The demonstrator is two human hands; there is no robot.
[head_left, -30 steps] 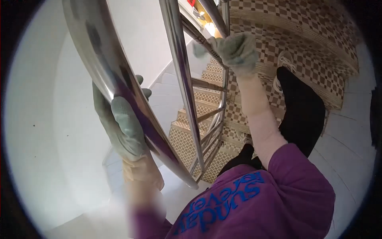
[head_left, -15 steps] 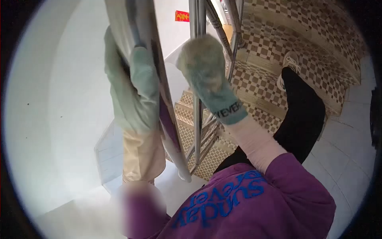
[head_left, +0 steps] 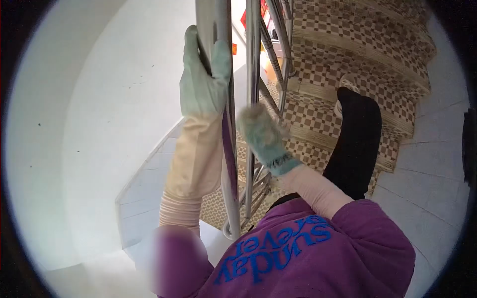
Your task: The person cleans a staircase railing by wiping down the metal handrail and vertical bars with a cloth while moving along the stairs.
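In the head view, your gloved left hand (head_left: 204, 92) straddles the metal handrail (head_left: 213, 22), thumb on one side and fingers on the other, closed loosely around it. Your right hand (head_left: 262, 136), in a teal cloth cover (head_left: 271, 144), is at a slim metal post (head_left: 253, 59) just right of the handrail; its fingers are hidden, so how far they close cannot be told. Checkered stairs (head_left: 309, 116) curve beyond, to the right.

A speckled white wall (head_left: 109, 89) fills the left, pale tiles (head_left: 149, 184) along its foot. Brown-and-cream checkered steps (head_left: 357, 54) lie right, beside bluish tiling (head_left: 432, 154). A red patch (head_left: 234, 48), perhaps paper, shows at the bright far end.
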